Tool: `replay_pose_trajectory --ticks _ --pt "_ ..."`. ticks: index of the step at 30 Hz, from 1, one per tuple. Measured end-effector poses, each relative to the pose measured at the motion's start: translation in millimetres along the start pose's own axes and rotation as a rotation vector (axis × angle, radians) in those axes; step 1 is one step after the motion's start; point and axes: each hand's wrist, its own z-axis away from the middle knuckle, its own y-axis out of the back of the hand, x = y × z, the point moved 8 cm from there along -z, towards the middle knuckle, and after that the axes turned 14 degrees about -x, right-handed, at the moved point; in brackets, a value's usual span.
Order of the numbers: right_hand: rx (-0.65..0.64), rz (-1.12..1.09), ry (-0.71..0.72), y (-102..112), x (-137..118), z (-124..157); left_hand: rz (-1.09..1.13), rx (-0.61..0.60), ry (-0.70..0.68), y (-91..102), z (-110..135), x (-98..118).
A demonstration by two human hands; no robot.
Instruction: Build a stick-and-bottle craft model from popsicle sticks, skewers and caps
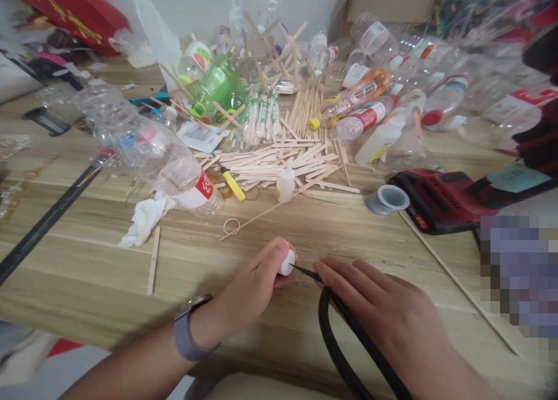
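My left hand [255,284], with a watch on the wrist, is closed around a small white cap [286,263] near the front of the wooden table [87,260]. My right hand [379,307] is closed on black-handled scissors [335,324]. The thin dark tip [305,270] of the scissors touches the white cap. Both hands rest on the table close together.
A heap of wooden sticks [279,161], a small white glue bottle [286,182], a yellow-handled tool [233,184], a tape roll [387,200], a red tool [440,199] and many empty plastic bottles [174,167] lie behind. A crumpled tissue [143,218] lies at left.
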Motion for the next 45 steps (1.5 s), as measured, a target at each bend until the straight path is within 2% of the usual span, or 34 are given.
replay_pose_trajectory --ticks 6,11,13,15,19,21,23,25,27,29,30,31,34,36,38,40,42,43,44,45 --pt "-0.006 -0.011 0.031 6.7 -6.6 -8.6 -0.205 0.071 -0.074 0.9 6.6 15.3" --pt "-0.052 -0.391 -0.057 -2.9 0.2 -7.0 -0.499 0.142 -0.217 -2.6 20.7 37.1" --pt "-0.068 -0.452 -0.091 -3.4 1.4 -7.3 -0.558 0.141 -0.255 -4.2 23.5 40.8" --pt "-0.071 -0.361 -0.064 1.3 -2.7 -9.4 -0.561 0.153 -0.261 -2.5 23.4 40.8" --pt "-0.021 0.095 0.066 13.1 -18.8 -12.6 -0.49 0.175 -0.173 4.4 16.3 32.5" --pt "-0.024 0.199 0.092 12.4 -22.3 -13.8 -0.485 0.185 -0.146 6.2 14.8 30.7" --pt "-0.043 0.1 0.08 10.2 -20.3 -16.0 -0.526 0.207 -0.167 6.6 17.3 33.8" --pt "-0.093 -0.156 0.006 4.9 -12.1 -19.3 -0.584 0.221 -0.219 4.8 22.4 38.9" --pt "-0.213 -0.462 -0.069 -7.2 -5.9 -21.9 -0.631 0.231 -0.274 2.3 27.8 43.9" --pt "-0.304 -0.618 -0.094 -15.2 -5.5 -22.4 -0.655 0.24 -0.298 0.6 30.5 46.9" --pt "-0.299 -0.588 -0.08 -13.9 -6.1 -22.4 -0.654 0.243 -0.289 0.5 30.2 46.9" --pt "-0.244 -0.467 -0.057 -8.1 -6.6 -22.2 -0.645 0.244 -0.267 0.7 28.8 46.0" --pt "-0.057 0.082 0.075 7.8 -18.3 -17.5 -0.613 0.234 -0.16 2.1 21.5 38.7" --pt "-0.056 0.229 0.132 5.7 -23.3 -16.0 -0.623 0.237 -0.123 2.5 19.1 35.0" --pt "-0.162 0.048 0.07 -0.5 -15.4 -20.1 -0.677 0.261 -0.15 1.8 20.9 35.8" --pt "-0.418 -0.337 -0.051 -19.3 -5.8 -23.5 -0.75 0.292 -0.217 -0.3 25.7 40.1" --pt "-0.673 -0.685 -0.136 -37.9 -7.1 -20.3 -0.795 0.312 -0.271 -2.3 29.5 43.7" --pt "-0.715 -0.753 -0.152 -40.4 -7.8 -19.6 -0.797 0.316 -0.283 -2.5 30.0 44.6" --pt "-0.688 -0.732 -0.14 -38.1 -7.1 -20.9 -0.787 0.314 -0.279 -2.1 29.1 44.2" --pt "-0.597 -0.624 -0.108 -31.3 -4.8 -23.7 -0.77 0.306 -0.263 -1.3 27.2 42.9"
